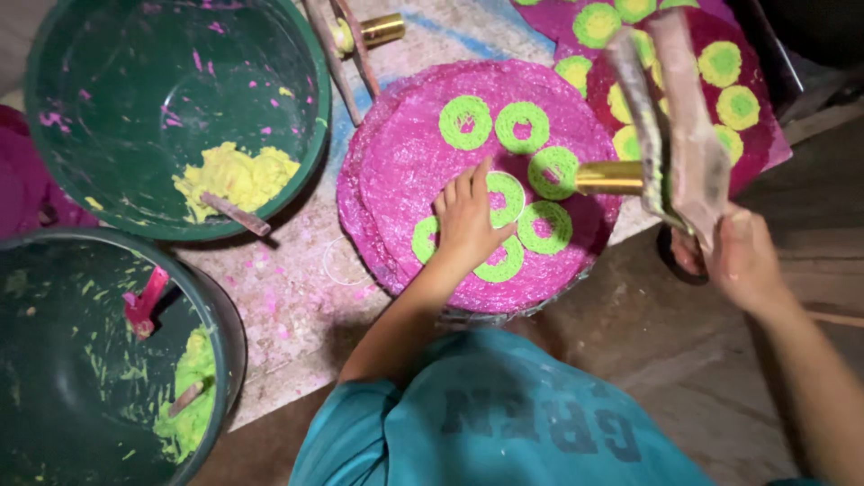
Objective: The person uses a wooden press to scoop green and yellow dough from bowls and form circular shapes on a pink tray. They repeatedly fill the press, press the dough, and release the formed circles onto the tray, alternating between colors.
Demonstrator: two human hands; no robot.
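My left hand (468,220) lies flat on a round pink noodle-like disc (396,171), fingers spread over green rings (465,121) laid on it. My right hand (738,256) grips the wooden handles of a press (675,117) whose brass cylinder (610,177) points at a green ring on the disc's right side. Several green rings form a rough circle on the disc.
A green tub (54,54) with yellow dough and a stick stands top left. Another tub (225,315) with green dough and a pink scraper sits bottom left. A second press (360,31) lies at the top. More pink discs with yellow-green rings (738,103) lie top right.
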